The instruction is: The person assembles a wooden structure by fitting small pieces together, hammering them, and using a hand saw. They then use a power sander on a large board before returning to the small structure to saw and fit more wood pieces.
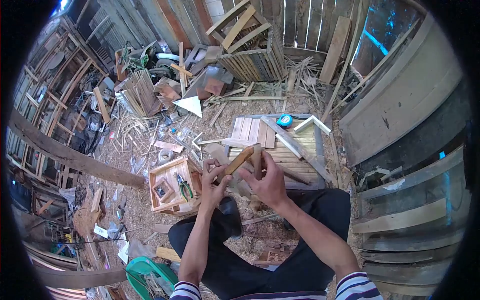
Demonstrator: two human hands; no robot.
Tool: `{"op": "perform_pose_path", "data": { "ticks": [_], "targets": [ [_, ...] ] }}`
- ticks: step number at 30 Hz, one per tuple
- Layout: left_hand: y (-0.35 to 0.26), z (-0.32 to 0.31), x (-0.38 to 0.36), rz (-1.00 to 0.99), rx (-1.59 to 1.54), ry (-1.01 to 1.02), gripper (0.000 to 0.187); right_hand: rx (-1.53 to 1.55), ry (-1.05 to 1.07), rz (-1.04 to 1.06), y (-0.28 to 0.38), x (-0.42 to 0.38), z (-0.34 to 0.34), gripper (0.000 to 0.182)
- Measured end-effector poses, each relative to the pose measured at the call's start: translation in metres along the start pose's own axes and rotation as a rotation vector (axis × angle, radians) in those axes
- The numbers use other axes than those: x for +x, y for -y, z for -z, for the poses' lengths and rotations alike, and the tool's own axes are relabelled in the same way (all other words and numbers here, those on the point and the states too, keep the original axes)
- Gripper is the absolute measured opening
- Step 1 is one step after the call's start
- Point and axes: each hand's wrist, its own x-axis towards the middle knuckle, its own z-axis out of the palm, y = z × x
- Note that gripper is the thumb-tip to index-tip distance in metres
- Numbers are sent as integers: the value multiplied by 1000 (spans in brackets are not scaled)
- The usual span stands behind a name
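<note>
Left hand: the left hand [215,176] pinches a yellowish wood block [238,161] between thumb and fingers, the grip closed on it.
Right hand: the right hand [270,181] closes around a narrow wood piece [257,162], thumb on the near side.
Held pieces: raised between the knees, their far ends meeting; whether they are fastened, I cannot tell.
Crate: the slatted wooden crate [154,193], by the left knee, looks assembled; a small square frame [163,191], seemingly complete, sits inside beside green-handled pliers [185,189].
Slatted panel: beyond the hands, the panel [311,171] carries loose boards [254,131], a tape measure [284,120] and an L-shaped frame piece [312,123], only two sides joined, so apparently unfinished.
Far wall: a slatted crate [248,62] stands among offcuts.
</note>
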Motion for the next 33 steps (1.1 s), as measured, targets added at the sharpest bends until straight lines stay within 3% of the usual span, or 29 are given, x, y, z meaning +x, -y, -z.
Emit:
{"op": "perform_pose_path", "data": {
  "ticks": [18, 24, 26, 33],
  "targets": [
    [0, -14, -3, -35, -5, 24, 34, -160, -114, 9, -13, -2, -1, 44],
    [-12, -16, -2, -67, 140, 76, 43, -102, -74, -43, -20, 0, -1, 50],
    [-21, -14, -1, -139, 499, 91, 50, -94, -84, -41, -23, 0, -2, 50],
    [-34, -18, -7, -176, 478, 137, 57, -113, -143, -102, -56, 1, -12, 51]
  ]
}}
